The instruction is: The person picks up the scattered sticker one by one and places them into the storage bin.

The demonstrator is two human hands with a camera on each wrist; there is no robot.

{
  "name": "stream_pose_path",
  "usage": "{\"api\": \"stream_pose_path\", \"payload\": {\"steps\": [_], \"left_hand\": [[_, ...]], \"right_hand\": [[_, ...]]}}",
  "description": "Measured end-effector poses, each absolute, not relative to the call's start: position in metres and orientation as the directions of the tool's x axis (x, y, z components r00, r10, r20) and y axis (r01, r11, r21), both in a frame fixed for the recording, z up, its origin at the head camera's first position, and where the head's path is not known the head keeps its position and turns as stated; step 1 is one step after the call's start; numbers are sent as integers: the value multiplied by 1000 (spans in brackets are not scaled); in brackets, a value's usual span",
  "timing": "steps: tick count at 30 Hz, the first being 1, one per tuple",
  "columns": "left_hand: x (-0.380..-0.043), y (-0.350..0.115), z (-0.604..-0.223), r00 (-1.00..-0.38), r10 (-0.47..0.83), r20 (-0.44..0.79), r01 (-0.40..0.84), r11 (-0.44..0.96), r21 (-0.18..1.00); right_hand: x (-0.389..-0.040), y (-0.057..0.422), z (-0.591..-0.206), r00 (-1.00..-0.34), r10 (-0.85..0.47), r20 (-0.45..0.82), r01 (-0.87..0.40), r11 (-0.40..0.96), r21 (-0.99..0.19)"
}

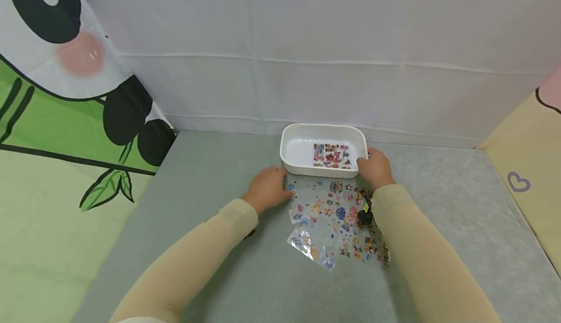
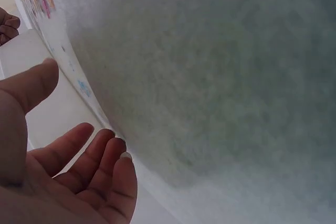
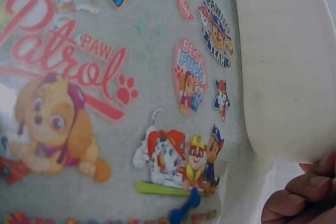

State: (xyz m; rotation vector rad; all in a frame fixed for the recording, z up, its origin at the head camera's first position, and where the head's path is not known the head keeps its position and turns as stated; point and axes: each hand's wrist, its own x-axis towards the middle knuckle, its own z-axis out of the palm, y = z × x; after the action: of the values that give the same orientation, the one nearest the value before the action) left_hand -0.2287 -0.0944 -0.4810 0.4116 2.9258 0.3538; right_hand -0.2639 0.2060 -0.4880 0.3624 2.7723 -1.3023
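Observation:
A white plastic tray [image 1: 323, 171] with rounded corners sits at the back of the grey table. Inside it lies a small sheet of colourful stickers [image 1: 331, 156]. My right hand [image 1: 375, 169] grips the tray's right end, its fingers curled at the corner in the right wrist view. Beside the front left corner is my left hand [image 1: 268, 189], thumb apart and fingers loosely bent around nothing. Clear sheets of cartoon stickers [image 3: 63, 129] spread over the table in front of the tray, partly covered by the right forearm in the head view.
A smaller shiny clear sheet [image 1: 312, 245] overlaps the sticker sheets at the front left. The grey table [image 1: 210, 167] meets a white cloth backdrop [image 1: 307, 89] just behind the tray. Printed cloths hang at the left [image 1: 57, 206] and right [image 1: 526, 157].

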Motion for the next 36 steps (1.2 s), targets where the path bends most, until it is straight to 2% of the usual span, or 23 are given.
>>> {"api": "stream_pose_path", "payload": {"steps": [15,30,36], "left_hand": [[-232,-91,-490,-945,309,-108,276,929,246],[-234,-90,-497,-951,274,-143,223,929,293],[-235,-90,-497,-947,284,-150,218,912,348]], "right_hand": [[-266,205,-489,-972,185,-143,228,614,-755],[-266,206,-494,-970,196,-143,235,609,-758],[-267,206,-494,-970,199,-140,234,611,-756]]}}
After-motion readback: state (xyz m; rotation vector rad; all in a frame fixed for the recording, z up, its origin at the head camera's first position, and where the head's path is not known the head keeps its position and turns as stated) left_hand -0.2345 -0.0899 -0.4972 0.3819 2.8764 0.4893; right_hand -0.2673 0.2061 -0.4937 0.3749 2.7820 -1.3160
